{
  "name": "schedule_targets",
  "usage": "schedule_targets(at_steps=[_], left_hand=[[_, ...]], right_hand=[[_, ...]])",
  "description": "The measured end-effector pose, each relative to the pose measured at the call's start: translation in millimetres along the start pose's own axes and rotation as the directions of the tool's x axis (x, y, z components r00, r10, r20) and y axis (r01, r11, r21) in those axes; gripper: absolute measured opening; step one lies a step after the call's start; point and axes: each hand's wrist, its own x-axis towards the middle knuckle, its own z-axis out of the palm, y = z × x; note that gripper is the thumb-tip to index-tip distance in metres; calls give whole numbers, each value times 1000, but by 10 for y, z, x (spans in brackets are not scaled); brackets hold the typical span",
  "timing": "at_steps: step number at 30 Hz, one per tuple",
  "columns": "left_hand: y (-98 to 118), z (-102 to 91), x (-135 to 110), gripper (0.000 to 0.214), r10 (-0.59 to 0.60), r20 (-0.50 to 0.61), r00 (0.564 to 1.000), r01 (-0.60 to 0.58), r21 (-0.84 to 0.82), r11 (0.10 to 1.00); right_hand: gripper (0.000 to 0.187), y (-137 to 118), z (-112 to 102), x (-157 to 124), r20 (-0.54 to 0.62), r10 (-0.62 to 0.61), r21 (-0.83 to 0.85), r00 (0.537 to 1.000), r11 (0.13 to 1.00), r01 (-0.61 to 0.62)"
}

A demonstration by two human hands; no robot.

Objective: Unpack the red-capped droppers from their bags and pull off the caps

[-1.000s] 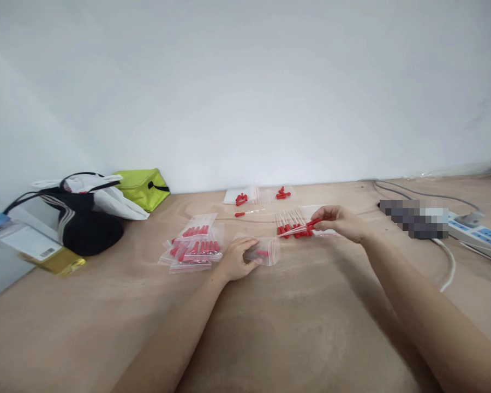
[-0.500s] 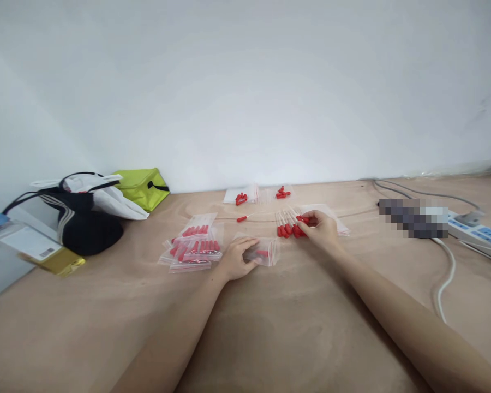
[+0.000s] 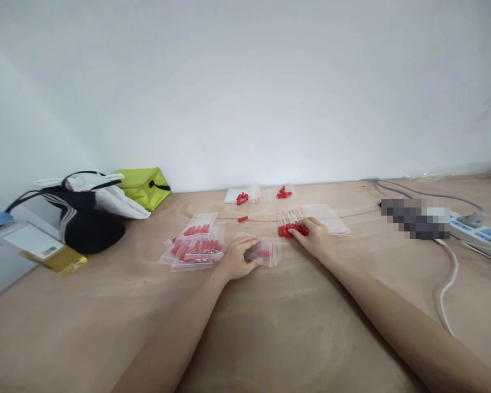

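On the table point(image 3: 270, 333), my left hand point(image 3: 236, 258) curls over a bag point(image 3: 271, 246); my right hand point(image 3: 318, 239) cups the rightmost red droppers point(image 3: 305, 230) — whether either pinches, I can't tell. A sideways drag could tangle the close-lying stems point(image 3: 288, 216).

The bags point(image 3: 191, 265) look like glossy plastic, the tabletop point(image 3: 245, 338) like smooth, matt wood.

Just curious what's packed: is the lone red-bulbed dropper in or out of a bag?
Out: the dropper lies directly on the bare tabletop, uncovered.
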Motion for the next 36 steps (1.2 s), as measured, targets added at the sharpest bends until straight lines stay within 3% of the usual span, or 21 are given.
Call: schedule_targets(at_steps=[8, 11, 15, 21, 26, 32, 36], left_hand=[[-3, 5, -3, 44, -3, 4, 1000, 3, -3, 1000], [-12, 13, -5, 44, 17, -11, 1000, -17, 0, 1000], [-22, 24, -9, 43, 27, -22, 999, -27, -6, 1000], [-4, 21, -8, 44, 45, -21, 999, -45, -1, 999], [0, 7, -9, 54, 58, 28, 998, -59, 12, 998], [5, -22, -17, 67, 0, 98, 995, -4, 36, 999], [-16, -19, -7, 43, 31, 91, 995, -31, -1, 1000]], right_hand=[[19, -36, -37, -8, -46, -89, -79, 995, 993, 85], [17, -136, -55, -49, 99, -194, 33, 976, 981, 192], [13, -311, 4, -126, 326, -273, 112, 905, 962, 250], [17, -490, 174, -185, 368, -170, -64, 914, 976, 207], [13, -514, 147, -206, 331, -157, -29, 931, 984, 176], [14, -334, -93, -325, 199, -113, 76, 973, 992, 100], [15, -79, -232, -362, -42, 112, 286, 993, 953, -96]])
